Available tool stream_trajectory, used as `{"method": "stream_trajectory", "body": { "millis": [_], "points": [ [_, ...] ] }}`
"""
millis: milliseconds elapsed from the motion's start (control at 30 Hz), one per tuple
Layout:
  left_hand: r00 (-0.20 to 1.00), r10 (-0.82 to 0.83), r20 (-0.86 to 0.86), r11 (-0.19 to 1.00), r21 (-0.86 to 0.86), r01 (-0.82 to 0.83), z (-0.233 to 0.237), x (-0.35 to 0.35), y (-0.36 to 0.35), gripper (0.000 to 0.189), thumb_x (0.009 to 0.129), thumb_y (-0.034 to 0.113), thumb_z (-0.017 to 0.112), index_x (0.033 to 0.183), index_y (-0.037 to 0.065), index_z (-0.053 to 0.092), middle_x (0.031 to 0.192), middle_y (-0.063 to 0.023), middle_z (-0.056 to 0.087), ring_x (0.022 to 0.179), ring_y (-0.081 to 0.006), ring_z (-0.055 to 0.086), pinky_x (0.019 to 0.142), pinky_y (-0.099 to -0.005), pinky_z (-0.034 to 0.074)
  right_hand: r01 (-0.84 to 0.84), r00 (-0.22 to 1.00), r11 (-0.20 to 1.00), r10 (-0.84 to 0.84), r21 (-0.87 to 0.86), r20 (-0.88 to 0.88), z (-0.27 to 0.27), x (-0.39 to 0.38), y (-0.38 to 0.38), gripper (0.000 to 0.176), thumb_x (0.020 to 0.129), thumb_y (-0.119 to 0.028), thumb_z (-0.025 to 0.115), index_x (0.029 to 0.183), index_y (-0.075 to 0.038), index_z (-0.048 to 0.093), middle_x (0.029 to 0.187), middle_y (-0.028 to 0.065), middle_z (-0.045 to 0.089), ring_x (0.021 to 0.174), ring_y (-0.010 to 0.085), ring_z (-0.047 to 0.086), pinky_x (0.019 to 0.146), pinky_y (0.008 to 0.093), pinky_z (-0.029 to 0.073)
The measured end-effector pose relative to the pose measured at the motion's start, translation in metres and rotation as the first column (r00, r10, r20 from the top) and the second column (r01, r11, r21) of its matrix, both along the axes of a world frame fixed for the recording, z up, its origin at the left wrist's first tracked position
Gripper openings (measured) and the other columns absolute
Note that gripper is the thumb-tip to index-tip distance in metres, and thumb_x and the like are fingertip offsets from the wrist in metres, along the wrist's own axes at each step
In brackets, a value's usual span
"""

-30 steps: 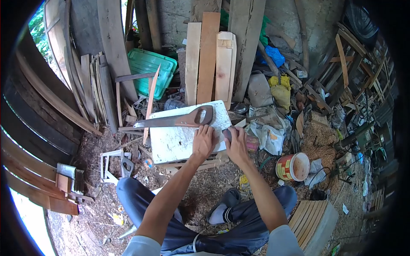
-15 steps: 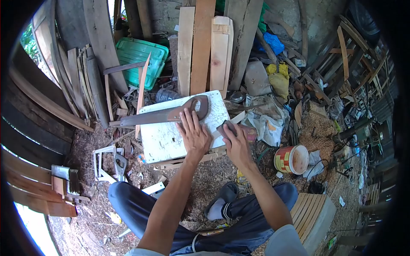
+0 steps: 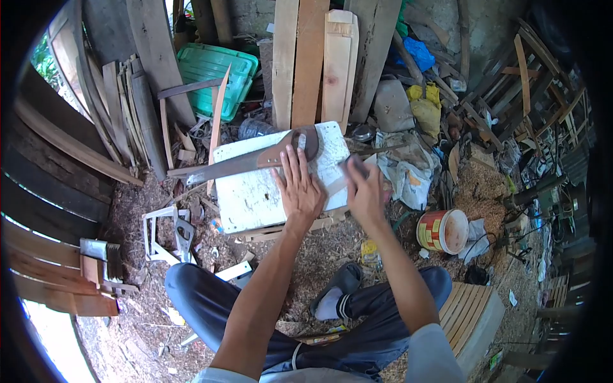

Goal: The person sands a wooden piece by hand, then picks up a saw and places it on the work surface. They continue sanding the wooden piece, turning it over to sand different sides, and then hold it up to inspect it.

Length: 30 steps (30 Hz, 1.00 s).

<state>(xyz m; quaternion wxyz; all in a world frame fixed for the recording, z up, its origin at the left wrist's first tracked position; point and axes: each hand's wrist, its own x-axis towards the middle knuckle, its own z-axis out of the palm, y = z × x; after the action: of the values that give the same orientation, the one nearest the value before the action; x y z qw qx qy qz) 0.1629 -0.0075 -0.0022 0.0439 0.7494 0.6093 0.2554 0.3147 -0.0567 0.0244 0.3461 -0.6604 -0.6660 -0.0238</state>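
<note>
My left hand [image 3: 301, 195] lies flat on a white, scuffed board [image 3: 252, 207], its fingers spread. Its fingertips reach the brown handle of a handsaw [image 3: 239, 163], which rests across the board with its blade pointing left. A pale narrow strip [image 3: 336, 186] sticks out to the right from beside that palm; the hand covers the rest of it. At the board's right edge my right hand [image 3: 367, 198] is closed around a small dark block [image 3: 354, 168], blurred by motion, over the far end of the strip.
Planks [image 3: 313, 57] lean at the back beside a green plastic lid [image 3: 217, 80]. A paint bucket [image 3: 442, 232] stands to the right, near a slatted wooden piece [image 3: 463, 319]. On the left floor lies a white frame [image 3: 156, 233] with another saw [image 3: 184, 236]. Shavings cover the ground.
The right hand has moved slightly away from me and to the right with the dark block. My left hand stays flat on the board. The whole view has shifted a little.
</note>
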Motion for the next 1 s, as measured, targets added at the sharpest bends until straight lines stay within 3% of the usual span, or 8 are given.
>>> {"method": "stream_trajectory", "body": {
  "millis": [67, 267, 400, 533, 600, 667, 867, 1000],
  "points": [
    [1.0, -0.012, -0.022, 0.999, 0.043, 0.013, -0.002, 0.001, -0.001, 0.07, 0.095, 0.024, 0.038, 0.157, 0.004, 0.012, 0.166, -0.013, 0.007, 0.153, -0.0292, 0.003, 0.122, -0.0538, 0.0, 0.139, 0.99, 0.99, -0.14, -0.037, -0.033, 0.0, -0.003, 0.01, 0.046, 0.088, -0.009, 0.063, 0.133, -0.006, 0.059, 0.118, 0.0235, 0.05, 0.105, 0.0429, 0.048, 0.095, 0.0496, 0.042],
    [0.975, -0.196, -0.106, 0.978, 0.046, 0.202, 0.002, -0.002, -0.001, 0.07, 0.093, 0.023, 0.041, 0.157, 0.006, 0.018, 0.165, -0.0106, 0.012, 0.153, -0.0258, 0.008, 0.122, -0.0533, 0.001, -0.168, 0.985, 0.983, 0.169, 0.078, -0.012, -0.004, 0.0, -0.017, 0.047, 0.087, -0.01, 0.065, 0.133, -0.007, 0.06, 0.115, 0.0216, 0.051, 0.107, 0.0408, 0.048, 0.095, 0.0491, 0.041],
    [0.961, -0.256, -0.109, 0.961, 0.078, 0.265, 0.0, -0.003, -0.001, 0.069, 0.091, 0.023, 0.044, 0.155, 0.006, 0.025, 0.165, -0.0102, 0.014, 0.153, -0.0256, 0.009, 0.123, -0.0534, 0.003, 0.238, 0.97, 0.968, -0.231, -0.085, 0.077, 0.012, -0.002, 0.01, 0.045, 0.085, -0.013, 0.066, 0.13, -0.008, 0.063, 0.114, 0.0209, 0.051, 0.105, 0.0399, 0.049, 0.093, 0.0509, 0.041],
    [0.968, -0.251, -0.009, 0.96, 0.124, 0.25, -0.003, -0.003, -0.003, 0.055, 0.089, 0.02, 0.048, 0.141, 0.001, 0.043, 0.154, -0.0156, 0.034, 0.146, -0.0319, 0.027, 0.12, -0.054, 0.013, -0.107, 0.993, 0.994, 0.106, 0.032, 0.05, -0.004, 0.002, -0.015, 0.045, 0.083, -0.015, 0.068, 0.128, -0.008, 0.064, 0.115, 0.0204, 0.052, 0.104, 0.0397, 0.049, 0.093, 0.0499, 0.041],
    [0.976, -0.216, -0.009, 0.949, 0.235, 0.212, 0.002, -0.003, -0.005, 0.044, 0.089, 0.021, 0.051, 0.129, 0.001, 0.05, 0.138, -0.0169, 0.046, 0.132, -0.0339, 0.04, 0.114, -0.0515, 0.025, -0.015, 1.0, 0.999, 0.015, 0.048, 0.012, -0.006, 0.015, -0.001, 0.046, 0.082, -0.013, 0.069, 0.128, -0.012, 0.065, 0.117, 0.0187, 0.052, 0.104, 0.0398, 0.049, 0.093, 0.0481, 0.042],
    [0.951, -0.309, 0.004, 0.928, -0.218, 0.302, 0.02, -0.004, -0.008, 0.04, 0.089, 0.024, 0.054, 0.122, 0.001, 0.052, 0.128, -0.0166, 0.05, 0.123, -0.0335, 0.045, 0.107, -0.048, 0.031, 0.198, 0.98, 0.975, -0.198, -0.1, 0.015, 0.008, 0.01, 0.01, 0.045, 0.082, -0.012, 0.068, 0.127, -0.011, 0.065, 0.119, 0.0196, 0.051, 0.106, 0.0404, 0.048, 0.093, 0.0484, 0.041],
    [0.946, -0.318, 0.06, 0.946, 0.079, 0.313, -0.006, -0.004, -0.002, 0.04, 0.088, 0.019, 0.054, 0.122, -0.002, 0.05, 0.125, -0.0192, 0.051, 0.122, -0.0356, 0.046, 0.107, -0.0466, 0.033, -0.132, 0.99, 0.99, 0.134, -0.038, 0.042, 0.003, 0.012, -0.021, 0.045, 0.082, -0.013, 0.069, 0.126, -0.011, 0.064, 0.113, 0.0213, 0.05, 0.105, 0.043, 0.046, 0.095, 0.0553, 0.037],
    [0.915, -0.381, 0.133, 0.92, 0.147, 0.362, -0.01, -0.005, 0.004, 0.044, 0.089, 0.014, 0.051, 0.129, -0.004, 0.047, 0.134, -0.0228, 0.048, 0.126, -0.0404, 0.044, 0.111, -0.0477, 0.034, 0.122, 0.992, 0.98, -0.124, -0.154, -0.004, 0.01, 0.011, 0.002, 0.044, 0.083, -0.014, 0.069, 0.126, -0.01, 0.064, 0.111, 0.0205, 0.051, 0.103, 0.0424, 0.046, 0.093, 0.0543, 0.038]
  ]
}}
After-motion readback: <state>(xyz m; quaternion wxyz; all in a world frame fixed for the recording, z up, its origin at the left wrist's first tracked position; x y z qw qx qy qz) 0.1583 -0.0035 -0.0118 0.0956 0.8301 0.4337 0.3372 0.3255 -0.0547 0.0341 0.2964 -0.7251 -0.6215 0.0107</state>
